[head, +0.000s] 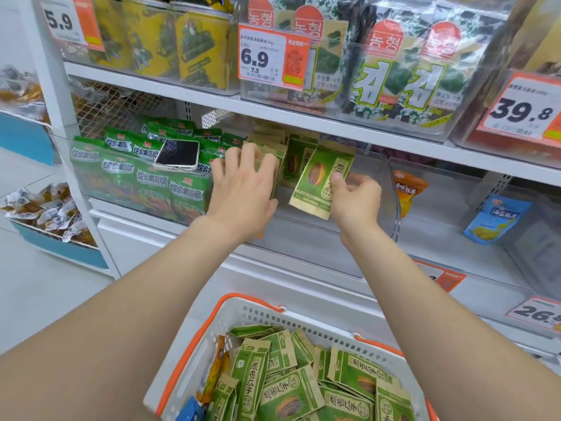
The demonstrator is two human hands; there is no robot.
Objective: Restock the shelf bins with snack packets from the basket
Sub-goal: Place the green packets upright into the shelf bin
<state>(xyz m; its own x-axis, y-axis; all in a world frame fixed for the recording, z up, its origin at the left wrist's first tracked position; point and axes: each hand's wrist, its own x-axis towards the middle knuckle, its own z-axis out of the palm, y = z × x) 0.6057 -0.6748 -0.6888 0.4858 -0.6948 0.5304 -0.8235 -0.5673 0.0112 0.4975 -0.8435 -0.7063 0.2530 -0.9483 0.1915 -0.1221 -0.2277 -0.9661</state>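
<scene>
Now the right hand (355,194) pinches a sunflower-seed packet (314,185) by its edge, long axis tilted, inside the clear bin (318,244). The left hand (243,189), grip spread, presses against the standing row (280,158). The slot looks just left of the packet, above the basket (303,317).

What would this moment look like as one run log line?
phase: restocking | left hand: presses packet row in clear bin | right hand: pinches tilted seed packet | basket: holds more packets

Head-worn camera looks forward and down, close to the shelf (303,118) and basket (267,314).
</scene>
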